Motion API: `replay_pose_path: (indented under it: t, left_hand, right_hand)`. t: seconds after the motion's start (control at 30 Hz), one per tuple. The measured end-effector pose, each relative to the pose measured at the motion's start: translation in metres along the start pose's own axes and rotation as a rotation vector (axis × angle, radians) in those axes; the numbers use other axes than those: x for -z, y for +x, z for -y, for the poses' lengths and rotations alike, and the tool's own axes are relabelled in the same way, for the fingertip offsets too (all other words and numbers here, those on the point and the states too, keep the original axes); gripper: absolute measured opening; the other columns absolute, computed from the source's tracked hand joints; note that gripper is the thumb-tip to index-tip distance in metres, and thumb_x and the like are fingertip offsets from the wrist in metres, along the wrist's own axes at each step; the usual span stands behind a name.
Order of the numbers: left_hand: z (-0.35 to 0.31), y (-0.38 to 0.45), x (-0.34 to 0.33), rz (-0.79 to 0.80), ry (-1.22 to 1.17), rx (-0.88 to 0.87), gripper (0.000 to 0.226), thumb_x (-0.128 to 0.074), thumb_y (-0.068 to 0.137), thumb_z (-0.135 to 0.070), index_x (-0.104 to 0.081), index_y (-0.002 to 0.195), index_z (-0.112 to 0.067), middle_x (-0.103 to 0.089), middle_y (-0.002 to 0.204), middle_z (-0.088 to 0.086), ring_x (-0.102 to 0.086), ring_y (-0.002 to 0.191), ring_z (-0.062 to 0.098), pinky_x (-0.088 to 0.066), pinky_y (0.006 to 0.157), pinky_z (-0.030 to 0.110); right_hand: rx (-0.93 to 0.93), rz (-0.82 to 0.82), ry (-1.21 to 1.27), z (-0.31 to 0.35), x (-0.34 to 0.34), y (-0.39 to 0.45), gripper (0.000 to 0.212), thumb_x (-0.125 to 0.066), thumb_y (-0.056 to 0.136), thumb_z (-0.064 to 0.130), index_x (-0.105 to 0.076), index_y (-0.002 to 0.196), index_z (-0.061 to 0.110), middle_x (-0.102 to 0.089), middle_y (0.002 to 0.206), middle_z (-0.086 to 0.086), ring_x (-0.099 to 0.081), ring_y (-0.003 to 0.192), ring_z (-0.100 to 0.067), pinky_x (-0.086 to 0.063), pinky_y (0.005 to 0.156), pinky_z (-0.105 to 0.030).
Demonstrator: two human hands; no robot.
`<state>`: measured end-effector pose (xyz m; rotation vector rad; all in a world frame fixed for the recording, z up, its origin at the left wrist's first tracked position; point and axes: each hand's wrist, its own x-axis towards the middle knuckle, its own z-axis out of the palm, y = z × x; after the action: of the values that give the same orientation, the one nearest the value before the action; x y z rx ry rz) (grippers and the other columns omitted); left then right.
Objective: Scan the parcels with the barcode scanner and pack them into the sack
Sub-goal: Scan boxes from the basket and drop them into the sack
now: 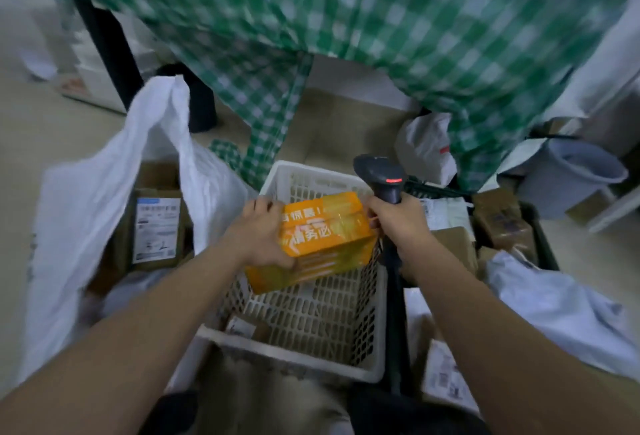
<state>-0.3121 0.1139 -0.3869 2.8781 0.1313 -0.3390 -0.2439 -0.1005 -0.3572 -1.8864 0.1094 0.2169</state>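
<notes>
My left hand (pixel 258 230) grips the left end of the orange parcel (pixel 320 239), fingers curled over its top edge and thumb underneath. My right hand (pixel 394 223) is wrapped around the handle of the barcode scanner (pixel 381 175), its fingertips touching the parcel's right end. The parcel hangs tilted above the white basket (pixel 304 310). To the left the white sack (pixel 86 213) stands open, with a labelled brown box (pixel 156 227) inside. A green checked cloth (pixel 346 19) hangs beyond.
</notes>
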Motion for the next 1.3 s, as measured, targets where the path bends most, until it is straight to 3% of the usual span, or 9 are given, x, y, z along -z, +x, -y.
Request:
replay_pose_path:
  t: [0.1,0.27,0.47,0.63,0.8,0.9,1.07,1.13,1.3]
  left_hand:
    - [0.002,-0.054,0.011,-0.005,-0.02,0.013,0.111,-0.077,0.065,-0.059,-0.017,0.147,-0.014,-0.022,0.143,0.01,-0.017,0.134,0.03,-0.029,0.108,0.041]
    - [0.01,-0.121,-0.006,0.085,-0.019,0.067,0.11,-0.075,0.064,-0.065,-0.021,0.146,-0.015,-0.025,0.143,0.01,-0.02,0.133,0.031,-0.031,0.105,0.041]
    - [0.02,-0.15,-0.044,0.177,-0.116,0.146,0.114,-0.072,0.065,-0.07,-0.019,0.151,-0.018,-0.02,0.15,0.012,-0.015,0.139,0.035,-0.025,0.111,0.042]
    - [0.031,-0.143,-0.044,0.085,-0.337,0.144,0.106,-0.07,0.056,-0.074,-0.036,0.14,-0.021,-0.044,0.139,0.004,-0.041,0.129,0.028,-0.036,0.107,0.045]
    - [0.034,-0.148,-0.05,-0.11,-0.447,0.321,0.086,-0.073,0.066,-0.067,-0.042,0.137,-0.03,-0.028,0.14,0.008,-0.024,0.135,0.033,-0.032,0.106,0.047]
    - [0.03,-0.147,-0.051,-0.256,-0.583,0.41,0.088,-0.079,0.069,-0.053,-0.036,0.138,-0.019,-0.028,0.14,0.012,-0.033,0.131,0.033,-0.036,0.103,0.044]
    - [0.039,-0.15,-0.047,-0.242,-0.82,0.318,0.091,-0.082,0.075,-0.025,-0.027,0.147,-0.017,-0.039,0.144,0.009,-0.045,0.123,0.02,-0.042,0.094,0.033]
    - [0.041,-0.154,-0.048,-0.273,-0.866,0.318,0.083,-0.078,0.078,-0.03,-0.031,0.146,-0.019,-0.045,0.14,0.007,-0.048,0.116,0.017,-0.042,0.087,0.03]
    - [0.046,-0.157,-0.062,-0.236,-0.843,0.365,0.069,-0.073,0.083,-0.034,-0.042,0.141,-0.015,-0.052,0.134,0.008,-0.052,0.121,0.025,-0.046,0.092,0.036]
  right_hand:
    - [0.05,0.056,-0.166,-0.003,0.017,-0.04,0.015,-0.074,0.073,0.025,-0.063,0.067,0.016,-0.064,0.065,-0.008,-0.061,0.067,-0.026,-0.052,0.07,-0.044]
    - [0.088,0.073,-0.193,-0.03,0.015,-0.1,0.013,-0.074,0.082,0.02,-0.064,0.079,0.011,-0.063,0.068,-0.006,-0.059,0.067,-0.021,-0.045,0.065,-0.033]
    - [0.113,0.251,-0.363,-0.064,-0.01,-0.124,0.018,-0.074,0.083,0.024,-0.065,0.094,0.014,-0.068,0.091,-0.012,-0.062,0.089,-0.025,-0.048,0.078,-0.039]
    - [0.077,0.166,-0.304,-0.08,-0.019,-0.116,0.025,-0.075,0.081,0.03,-0.065,0.101,0.021,-0.07,0.095,-0.005,-0.064,0.093,-0.024,-0.052,0.086,-0.045]
    - [0.013,0.095,-0.163,-0.091,-0.024,-0.101,0.035,-0.079,0.075,0.039,-0.066,0.105,0.024,-0.072,0.095,0.0,-0.066,0.095,-0.023,-0.052,0.091,-0.049]
    - [0.004,0.065,-0.148,-0.091,-0.028,-0.098,0.029,-0.077,0.078,0.038,-0.065,0.101,0.024,-0.07,0.093,-0.001,-0.064,0.093,-0.023,-0.051,0.09,-0.045]
    - [0.011,-0.007,-0.118,-0.088,-0.028,-0.096,0.026,-0.077,0.078,0.037,-0.065,0.094,0.021,-0.07,0.089,-0.004,-0.065,0.09,-0.026,-0.052,0.087,-0.046]
    - [0.007,-0.042,-0.072,-0.085,-0.025,-0.094,0.023,-0.078,0.077,0.038,-0.066,0.088,0.021,-0.07,0.086,-0.004,-0.065,0.087,-0.025,-0.053,0.086,-0.05]
    - [0.001,0.028,-0.071,-0.086,-0.023,-0.098,0.019,-0.078,0.078,0.034,-0.062,0.087,0.027,-0.07,0.089,-0.004,-0.065,0.09,-0.025,-0.052,0.088,-0.05]
